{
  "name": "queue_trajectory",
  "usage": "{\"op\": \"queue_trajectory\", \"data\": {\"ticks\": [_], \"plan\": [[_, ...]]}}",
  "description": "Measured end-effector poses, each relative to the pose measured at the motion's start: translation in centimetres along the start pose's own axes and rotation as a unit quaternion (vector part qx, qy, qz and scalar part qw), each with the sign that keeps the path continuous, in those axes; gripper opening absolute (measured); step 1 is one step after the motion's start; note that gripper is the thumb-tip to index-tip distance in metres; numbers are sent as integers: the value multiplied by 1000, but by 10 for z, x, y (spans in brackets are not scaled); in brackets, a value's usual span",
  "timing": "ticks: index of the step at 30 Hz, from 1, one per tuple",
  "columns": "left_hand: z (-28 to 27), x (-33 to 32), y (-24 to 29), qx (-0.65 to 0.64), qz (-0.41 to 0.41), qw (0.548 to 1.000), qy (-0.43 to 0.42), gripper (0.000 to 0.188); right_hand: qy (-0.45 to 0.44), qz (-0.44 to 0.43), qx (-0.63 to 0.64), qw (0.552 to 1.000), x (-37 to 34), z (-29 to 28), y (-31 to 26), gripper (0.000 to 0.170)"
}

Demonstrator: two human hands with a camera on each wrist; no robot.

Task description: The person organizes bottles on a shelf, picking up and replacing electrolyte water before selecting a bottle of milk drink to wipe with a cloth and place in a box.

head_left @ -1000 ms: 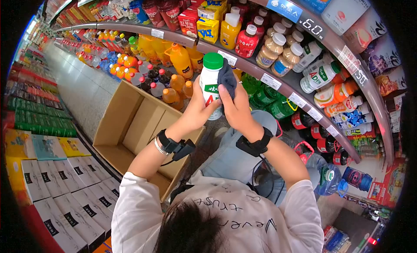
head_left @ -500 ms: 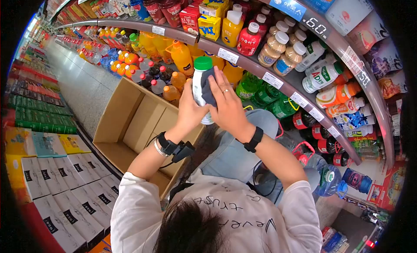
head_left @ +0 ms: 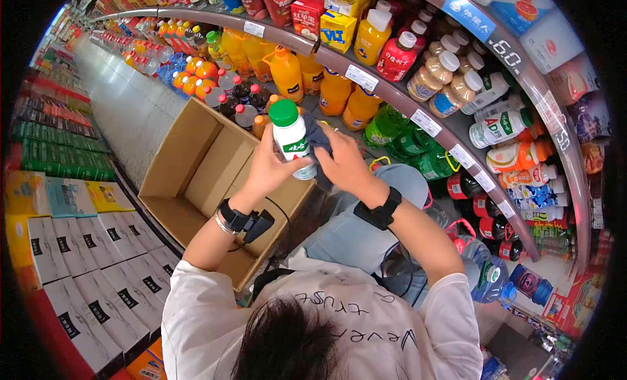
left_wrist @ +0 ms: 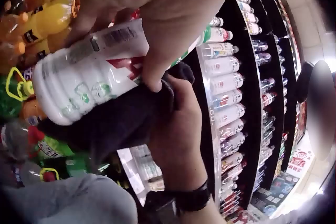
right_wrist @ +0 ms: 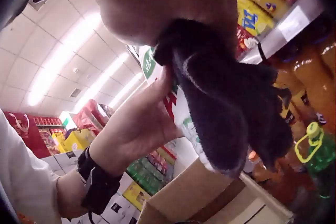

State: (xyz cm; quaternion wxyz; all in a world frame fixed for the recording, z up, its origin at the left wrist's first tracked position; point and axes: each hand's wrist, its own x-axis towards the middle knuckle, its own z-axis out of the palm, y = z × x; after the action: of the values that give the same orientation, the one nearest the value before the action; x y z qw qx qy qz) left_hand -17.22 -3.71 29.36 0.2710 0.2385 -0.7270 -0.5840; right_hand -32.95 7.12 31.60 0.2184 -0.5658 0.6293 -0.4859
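Note:
My left hand [head_left: 269, 168] grips a white plastic drink bottle [head_left: 294, 142] with a green screw cap and a green and red label. The bottle stands nearly upright in front of me, its cap leaning slightly left in the head view. My right hand [head_left: 349, 166] holds a dark cloth [head_left: 321, 140] at the bottle's right side. In the left wrist view the cloth [left_wrist: 113, 124] lies along the bottle's wall, and my left thumb presses near the red letter. The cloth [right_wrist: 218, 103] hangs loose below my right hand in the right wrist view.
An open cardboard box [head_left: 196, 161] stands on the floor at left, below the left forearm. Shelves of bottles and cartons curve across the front and right, with a shelf edge [head_left: 398, 96] near the hands. Stacked white boxes [head_left: 98, 269] line the left.
Both hands and the bottle have shifted left and down in view. The right hand's fingers, laid flat over the cloth half a second ago, have drawn away to the right, uncovering the label.

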Motion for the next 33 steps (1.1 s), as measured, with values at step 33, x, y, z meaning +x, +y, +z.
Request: {"op": "queue_trajectory", "data": {"ticks": [33], "plan": [[-1, -70, -290, 210, -212, 949, -101, 50, 44, 102, -38, 993, 3, -3, 48, 49]]}}
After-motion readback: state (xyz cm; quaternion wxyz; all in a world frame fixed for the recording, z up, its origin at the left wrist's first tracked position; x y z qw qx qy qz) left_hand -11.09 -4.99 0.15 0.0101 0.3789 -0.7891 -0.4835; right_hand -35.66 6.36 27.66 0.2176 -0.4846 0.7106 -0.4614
